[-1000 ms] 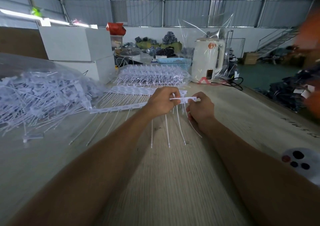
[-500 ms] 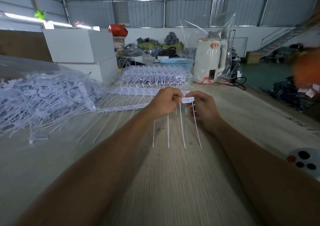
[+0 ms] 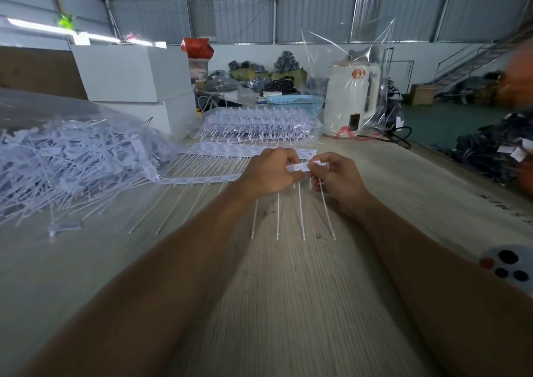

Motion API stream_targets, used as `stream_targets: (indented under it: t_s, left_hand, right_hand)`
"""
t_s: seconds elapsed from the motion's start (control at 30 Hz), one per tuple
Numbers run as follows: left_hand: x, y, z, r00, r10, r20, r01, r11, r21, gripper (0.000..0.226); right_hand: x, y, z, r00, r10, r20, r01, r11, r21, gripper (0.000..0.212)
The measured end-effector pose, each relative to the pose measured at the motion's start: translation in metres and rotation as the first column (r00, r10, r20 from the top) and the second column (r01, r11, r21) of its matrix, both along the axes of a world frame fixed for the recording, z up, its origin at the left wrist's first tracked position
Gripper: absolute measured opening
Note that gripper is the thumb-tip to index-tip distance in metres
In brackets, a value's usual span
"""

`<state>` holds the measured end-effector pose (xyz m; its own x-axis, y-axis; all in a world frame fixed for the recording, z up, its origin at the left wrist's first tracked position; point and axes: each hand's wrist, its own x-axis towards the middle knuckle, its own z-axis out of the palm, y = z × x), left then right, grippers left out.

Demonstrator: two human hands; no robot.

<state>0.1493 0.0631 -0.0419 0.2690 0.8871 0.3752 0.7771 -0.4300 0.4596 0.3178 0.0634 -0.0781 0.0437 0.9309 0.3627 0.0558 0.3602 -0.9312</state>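
Left hand (image 3: 272, 171) and right hand (image 3: 336, 176) pinch, fingers clamped, the strip of white ties (image 3: 302, 166) above the worktop (image 3: 288, 304), tails hanging free, likely for separating one.

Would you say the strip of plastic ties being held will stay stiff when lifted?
Probably light: the left hand and right hand just pinch the strip of ties. Its thin tails hang nearly straight, so they are likely springy, bending easily rather than flopping.
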Motion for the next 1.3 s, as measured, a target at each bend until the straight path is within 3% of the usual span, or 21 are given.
stream_targets:
  t_s: [0.1,0.2,0.3,0.37,0.5,0.6,0.7,0.87,1.03,1.17,1.3]
  left_hand:
    - [0.000,-0.005,0.003,0.997,-0.074,0.015,0.075,0.997,-0.030,0.027]
    - [0.000,-0.009,0.002,0.986,-0.086,-0.141,0.087,0.996,0.003,0.037]
    - [0.001,-0.010,-0.001,0.956,0.031,-0.292,0.010,0.990,0.139,0.026]
    - [0.001,-0.010,-0.001,0.938,0.072,-0.338,-0.003,0.980,0.200,0.019]
    - [0.001,-0.014,-0.001,0.885,0.126,-0.448,-0.022,0.973,0.230,0.017]
    - [0.002,-0.015,-0.001,0.842,0.142,-0.521,-0.019,0.972,0.235,0.020]
    - [0.003,-0.018,-0.002,0.823,0.112,-0.558,0.009,0.978,0.209,0.025]
    - [0.000,-0.017,-0.001,0.866,0.096,-0.491,-0.006,0.983,0.183,0.021]
    - [-0.005,-0.012,-0.002,0.936,0.096,-0.339,-0.056,0.990,0.127,0.016]
    - [-0.005,-0.010,-0.001,0.969,0.085,-0.233,-0.054,0.989,0.136,0.021]
    - [-0.006,-0.008,-0.003,0.970,0.070,-0.232,-0.042,0.992,0.123,0.024]
  right_hand:
    - [0.002,0.001,0.001,0.990,-0.025,-0.137,0.015,0.997,-0.073,0.007]
    - [0.005,0.003,0.001,0.987,-0.033,-0.157,0.013,0.992,-0.126,0.003]
    - [0.007,0.001,0.002,0.991,0.053,-0.125,-0.066,0.993,-0.103,0.003]
    - [0.010,-0.001,0.005,0.993,0.107,-0.049,-0.109,0.993,-0.050,0.001]
    - [0.018,-0.002,0.012,0.958,0.090,0.274,-0.105,0.994,0.042,0.013]
    - [0.018,0.000,0.011,0.872,-0.011,0.489,-0.060,0.990,0.129,0.013]
    - [0.017,0.002,0.007,0.797,-0.146,0.586,-0.015,0.965,0.262,0.014]
    - [0.018,0.004,0.003,0.710,-0.281,0.646,-0.006,0.915,0.404,0.024]
    - [0.011,0.004,0.007,0.822,-0.246,0.514,0.066,0.937,0.344,0.016]
    - [0.008,0.004,0.008,0.763,-0.302,0.571,0.112,0.933,0.343,0.002]
    - [-0.001,0.003,0.010,0.761,-0.219,0.610,0.092,0.968,0.233,0.034]
